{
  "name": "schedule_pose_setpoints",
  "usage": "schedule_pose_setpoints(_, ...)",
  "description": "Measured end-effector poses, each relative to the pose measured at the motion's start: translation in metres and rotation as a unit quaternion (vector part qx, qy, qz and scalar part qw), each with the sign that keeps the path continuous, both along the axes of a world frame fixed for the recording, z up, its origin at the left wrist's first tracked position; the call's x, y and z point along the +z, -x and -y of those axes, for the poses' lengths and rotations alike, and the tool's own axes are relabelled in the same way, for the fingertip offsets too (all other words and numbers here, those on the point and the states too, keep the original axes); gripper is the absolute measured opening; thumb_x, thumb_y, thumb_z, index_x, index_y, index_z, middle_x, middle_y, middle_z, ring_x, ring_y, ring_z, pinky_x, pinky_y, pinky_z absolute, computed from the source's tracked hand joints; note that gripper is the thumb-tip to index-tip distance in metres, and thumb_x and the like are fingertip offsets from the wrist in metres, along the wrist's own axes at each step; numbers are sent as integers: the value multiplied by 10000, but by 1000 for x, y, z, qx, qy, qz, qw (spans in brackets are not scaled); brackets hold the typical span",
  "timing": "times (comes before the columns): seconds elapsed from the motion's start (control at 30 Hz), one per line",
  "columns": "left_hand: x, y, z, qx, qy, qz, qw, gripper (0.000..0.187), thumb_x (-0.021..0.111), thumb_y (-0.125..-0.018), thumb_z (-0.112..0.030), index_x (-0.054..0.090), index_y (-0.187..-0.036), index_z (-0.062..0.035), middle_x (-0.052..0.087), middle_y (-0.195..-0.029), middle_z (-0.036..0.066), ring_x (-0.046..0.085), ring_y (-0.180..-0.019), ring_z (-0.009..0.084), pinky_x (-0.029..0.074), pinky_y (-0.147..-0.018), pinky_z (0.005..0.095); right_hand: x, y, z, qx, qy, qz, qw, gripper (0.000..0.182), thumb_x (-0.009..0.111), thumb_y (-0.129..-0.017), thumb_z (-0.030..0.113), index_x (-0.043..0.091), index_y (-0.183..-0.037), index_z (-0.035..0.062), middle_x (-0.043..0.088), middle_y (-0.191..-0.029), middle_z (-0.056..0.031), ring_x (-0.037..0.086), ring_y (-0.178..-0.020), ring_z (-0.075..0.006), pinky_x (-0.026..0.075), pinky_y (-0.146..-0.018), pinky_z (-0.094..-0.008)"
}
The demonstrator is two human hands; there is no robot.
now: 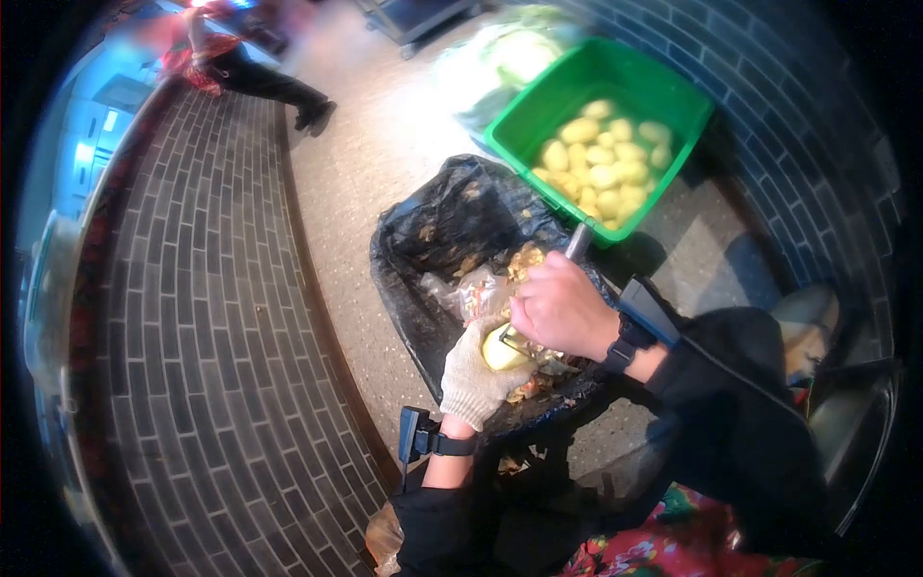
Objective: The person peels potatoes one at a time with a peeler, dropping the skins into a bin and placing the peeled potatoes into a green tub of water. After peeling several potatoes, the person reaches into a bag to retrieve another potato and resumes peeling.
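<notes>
Looking down, from the far left, along a dark brick wall (212, 288), with a partly blurred person (269, 87) in dark trousers near its top end. Moving right across a speckled floor (332, 221) to an open black plastic bag (418, 250), holding peelings (524, 260) and a crumpled clear bag (471, 296). Clasping a pale, mostly peeled potato (502, 351) over the black plastic bag, in a left hand (473, 375) wearing a knitted glove. Gripping a peeler (579, 240) by its silver handle in a bare right hand (562, 303), fingers closed, with the blade end at the potato. Keeping both hands close together. Continuing right and up to a green tub (673, 106) on the floor, just beyond the black plastic bag, with many pale yellow potatoes (606, 168) heaped inside. Ending at lower right with dark sleeves (740, 413) and a red floral cloth (673, 529).
</notes>
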State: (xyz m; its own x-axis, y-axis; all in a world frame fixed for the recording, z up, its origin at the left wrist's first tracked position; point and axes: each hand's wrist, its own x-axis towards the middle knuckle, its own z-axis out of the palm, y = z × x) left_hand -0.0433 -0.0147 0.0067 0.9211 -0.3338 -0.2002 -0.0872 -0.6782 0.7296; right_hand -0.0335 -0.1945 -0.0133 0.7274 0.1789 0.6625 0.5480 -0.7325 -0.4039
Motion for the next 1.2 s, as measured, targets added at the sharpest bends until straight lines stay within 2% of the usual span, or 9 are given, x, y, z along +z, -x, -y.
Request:
schedule_pose_setpoints(0.13, 6, -1, 1, -18, -17, 50, 998, 618, 869, -603, -269, 609, -1139, -103, 666, -1048, 135, 648, -982, 334, 516, -844, 390, -9, -5, 1, -23, 1, -27, 999, 322, 622, -804, 110, 538, -494, 92, 556, -555, -27, 543, -619, -213, 412, -660, -367)
schedule_pose_setpoints(0.2, 7, -2, -1, -23, -22, 40, 999, 597, 831, -613, -156, 599, -1153, -49, 667, -1010, 114, 636, -919, 193, 510, -842, 319, -12, -6, 0, -29, 6, -28, 999, 320, 606, -821, 123, 556, -506, 95, 574, -563, -38, 547, -623, -224, 407, -666, -374)
schedule_pose_setpoints(0.33, 11, 5, -7, -77, 98, 5, 992, 617, 839, -590, -118, 595, -1152, -44, 648, -1036, 89, 630, -924, 198, 511, -844, 320, -23, -20, 22, -136, 134, -46, 980, 322, 586, -840, 143, 579, -521, 94, 582, -571, -41, 548, -631, -230, 401, -671, -372)
schedule_pose_setpoints(0.47, 15, 9, -6, -69, 34, 59, 995, 667, 836, -573, -36, 564, -1182, -49, 628, -1088, 93, 616, -990, 223, 496, -896, 332, -5, -11, 19, -115, 45, -65, 990, 333, 577, -837, 172, 598, -512, 105, 609, -560, -42, 581, -653, -212, 412, -699, -385)
schedule_pose_setpoints(0.57, 10, 3, -2, -65, -25, 177, 982, 700, 849, -551, -44, 561, -1188, -82, 631, -1121, 130, 613, -1051, 323, 490, -922, 371, 2, -3, 12, -53, 5, -61, 997, 293, 583, -843, 147, 589, -557, 85, 585, -587, -61, 567, -659, -245, 404, -686, -392)
schedule_pose_setpoints(0.7, 6, 5, 0, -32, -71, 134, 988, 694, 845, -550, -43, 561, -1182, -86, 635, -1117, 128, 618, -1052, 316, 493, -916, 368, -1, 1, 3, -32, 9, -46, 998, 292, 584, -851, 144, 583, -565, 88, 598, -598, -53, 569, -650, -246, 405, -687, -390)
schedule_pose_setpoints(0.9, 5, 5, 3, -54, -80, 223, 970, 674, 855, -561, -57, 565, -1168, -89, 640, -1098, 125, 630, -1022, 295, 500, -908, 357, -9, -5, 8, -78, 57, -99, 990, 320, 556, -865, 164, 596, -556, 91, 609, -589, -62, 576, -655, -244, 408, -690, -390)
schedule_pose_setpoints(1.07, 14, 12, 2, 1, 110, 221, 969, 665, 883, -590, -118, 546, -1159, -44, 609, -1098, 120, 609, -1006, 269, 489, -907, 361, -14, -9, 20, -136, 69, -121, 981, 343, 545, -873, 179, 597, -547, 87, 603, -582, -68, 565, -645, -256, 407, -688, -397)
schedule_pose_setpoints(1.2, 10, 4, -5, 27, 125, 89, 988, 734, 887, -615, -128, 519, -1239, -15, 600, -1151, 115, 587, -1060, 219, 477, -941, 344, 2, -5, 15, -86, -44, -84, 992, 328, 559, -862, 177, 592, -546, 98, 590, -587, -57, 568, -653, -241, 411, -693, -389)
